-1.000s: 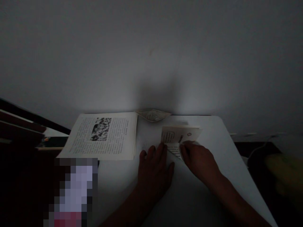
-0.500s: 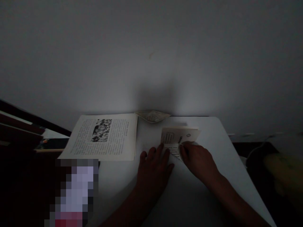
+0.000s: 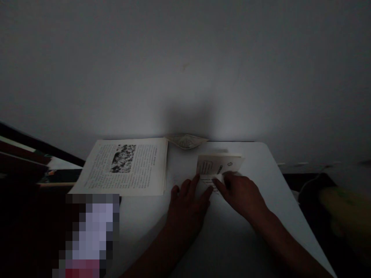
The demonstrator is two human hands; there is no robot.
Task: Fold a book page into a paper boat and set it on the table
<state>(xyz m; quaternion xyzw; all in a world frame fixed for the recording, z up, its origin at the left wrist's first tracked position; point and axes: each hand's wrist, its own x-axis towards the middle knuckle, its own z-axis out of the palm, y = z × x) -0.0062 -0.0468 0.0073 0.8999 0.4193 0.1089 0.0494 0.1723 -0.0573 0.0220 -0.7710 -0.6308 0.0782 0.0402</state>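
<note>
A folded sheet of printed paper [image 3: 218, 163] lies on the white table, its back part tilted up and a small flap folded toward me. My left hand [image 3: 187, 204] rests at its left with fingers spread; index finger and thumb touch the paper's left and near edges. At the right side, my right hand [image 3: 243, 195] has curled fingers on the paper, its thumb stretched left across the flap. Its fingertips are partly hidden. Behind, against the wall, stands a folded paper boat [image 3: 185, 141].
A stack of printed pages [image 3: 139, 183] with a dark picture on top lies at the table's left. The white table [image 3: 232, 247] meets a grey wall [image 3: 185, 77] at the back. Right of it, a yellowish object [image 3: 348, 210] is blurred. A pixelated patch covers the lower left.
My right thumb has slid left across the near flap, which now lies flatter. My left thumb has come up closer to the paper's near edge.
</note>
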